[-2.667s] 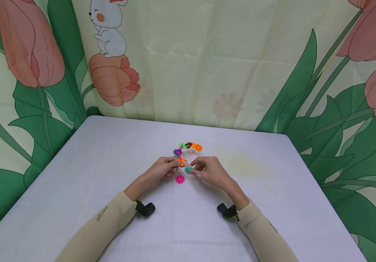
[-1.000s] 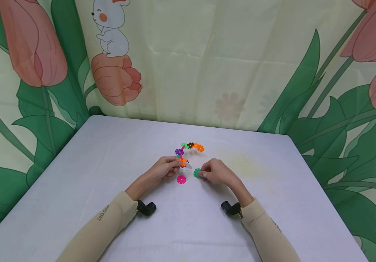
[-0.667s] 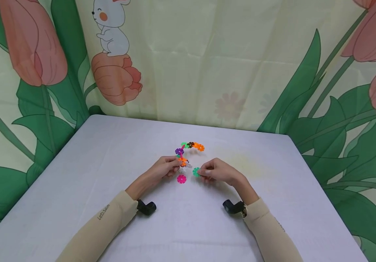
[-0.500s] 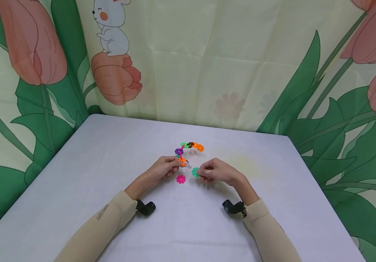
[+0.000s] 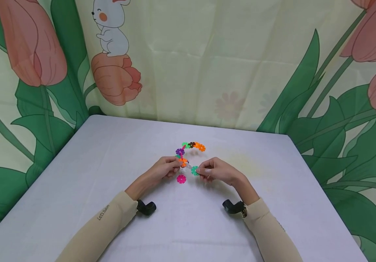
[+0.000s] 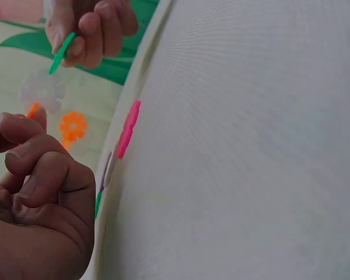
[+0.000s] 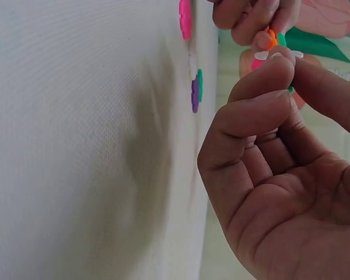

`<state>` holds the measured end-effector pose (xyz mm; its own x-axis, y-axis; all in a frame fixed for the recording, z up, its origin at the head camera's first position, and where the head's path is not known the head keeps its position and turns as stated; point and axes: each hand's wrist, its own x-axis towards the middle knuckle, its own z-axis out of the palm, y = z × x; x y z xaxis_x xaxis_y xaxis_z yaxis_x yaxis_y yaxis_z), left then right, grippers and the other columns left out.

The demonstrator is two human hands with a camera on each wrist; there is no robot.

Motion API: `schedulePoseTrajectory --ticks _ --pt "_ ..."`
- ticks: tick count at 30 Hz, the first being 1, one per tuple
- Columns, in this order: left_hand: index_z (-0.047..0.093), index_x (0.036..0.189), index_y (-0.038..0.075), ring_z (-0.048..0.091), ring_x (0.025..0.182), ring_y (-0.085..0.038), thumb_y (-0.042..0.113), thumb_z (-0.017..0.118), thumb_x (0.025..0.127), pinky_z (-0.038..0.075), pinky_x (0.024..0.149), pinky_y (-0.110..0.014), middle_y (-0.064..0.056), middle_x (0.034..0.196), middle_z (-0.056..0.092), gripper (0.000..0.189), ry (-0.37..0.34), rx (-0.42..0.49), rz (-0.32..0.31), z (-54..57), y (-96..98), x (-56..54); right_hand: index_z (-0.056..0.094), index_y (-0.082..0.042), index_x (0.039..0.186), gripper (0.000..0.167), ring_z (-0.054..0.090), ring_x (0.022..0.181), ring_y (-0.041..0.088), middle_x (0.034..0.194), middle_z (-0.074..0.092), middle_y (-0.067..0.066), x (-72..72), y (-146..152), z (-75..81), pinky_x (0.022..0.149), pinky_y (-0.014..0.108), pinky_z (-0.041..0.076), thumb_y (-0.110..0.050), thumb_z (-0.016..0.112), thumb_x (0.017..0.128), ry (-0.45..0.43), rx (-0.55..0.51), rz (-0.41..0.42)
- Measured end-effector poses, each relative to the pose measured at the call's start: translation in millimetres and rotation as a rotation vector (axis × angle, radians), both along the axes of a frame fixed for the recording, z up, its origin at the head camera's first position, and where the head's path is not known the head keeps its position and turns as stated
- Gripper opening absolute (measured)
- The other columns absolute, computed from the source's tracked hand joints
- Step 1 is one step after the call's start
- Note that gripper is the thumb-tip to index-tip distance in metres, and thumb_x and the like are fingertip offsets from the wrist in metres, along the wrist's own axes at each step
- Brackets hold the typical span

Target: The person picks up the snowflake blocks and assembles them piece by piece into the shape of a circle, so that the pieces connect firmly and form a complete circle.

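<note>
My left hand (image 5: 164, 167) pinches an orange snowflake disc (image 5: 183, 162) in a curved chain of interlocking snowflake discs. A purple disc (image 5: 179, 151), a light green disc (image 5: 186, 145), a dark brown disc (image 5: 192, 145) and an orange end disc (image 5: 202, 147) follow along the chain. A clear disc (image 6: 42, 92) sticks out from the held part. Between thumb and fingertips, my right hand (image 5: 217, 171) pinches a green snowflake disc (image 5: 194, 170) close beside the clear one. Whether their edges touch, I cannot tell.
On the white-covered table (image 5: 142, 233) a pink disc (image 5: 181, 179) lies just in front of the hands. A whitish disc (image 7: 192, 61), a purple disc (image 7: 195, 96) and a green disc (image 7: 200, 84) show low by the table in the right wrist view. A printed curtain (image 5: 181, 72) hangs behind.
My right hand drew the green disc away from the chain to the right, turned it, and has since brought it back left toward the clear disc. The left hand stays nearly still.
</note>
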<state>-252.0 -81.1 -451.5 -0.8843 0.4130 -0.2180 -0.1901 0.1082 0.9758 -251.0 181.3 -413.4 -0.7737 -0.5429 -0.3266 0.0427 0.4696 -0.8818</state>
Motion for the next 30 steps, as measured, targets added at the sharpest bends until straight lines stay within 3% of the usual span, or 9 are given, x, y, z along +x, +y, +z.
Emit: schedulePoseTrajectory --ticks 30 --pt "0.065 0.103 -0.001 0.037 0.061 -0.012 0.021 0.059 0.107 0.030 0.057 -0.023 0.005 0.068 0.050 0.023 -0.002 0.012 -0.002 1.3 -2.4 1.0 0.072 0.012 0.109 0.031 0.060 0.072 0.013 0.080 0.068 0.003 3.7 -6.8 -1.5 0.069 0.024 0.052 -0.019 0.067 0.104 -0.026 -0.048 -0.068"
